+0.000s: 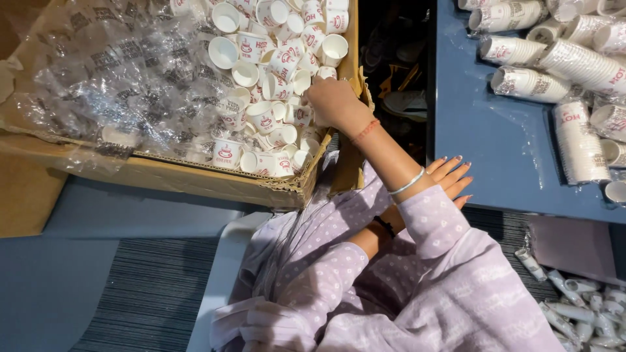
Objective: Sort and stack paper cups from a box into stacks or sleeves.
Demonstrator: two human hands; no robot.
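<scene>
Two arms in lilac dotted sleeves cross close to the body. The left hand lies under the right forearm, its fingers released and spread with nothing in them, near the edge of the blue counter. Low on the right, crushed white paper cups lie scattered on the floor.

Farther out, the right hand, a red thread at its wrist, reaches over the torn corner of the open brown cardboard box. Its fingertips are buried among the loose small white paper cups with red print; I cannot tell whether they grasp one. A crumpled clear plastic liner fills the box's left half. Beyond, on the counter, stacks of matching cups lie on their sides.
</scene>
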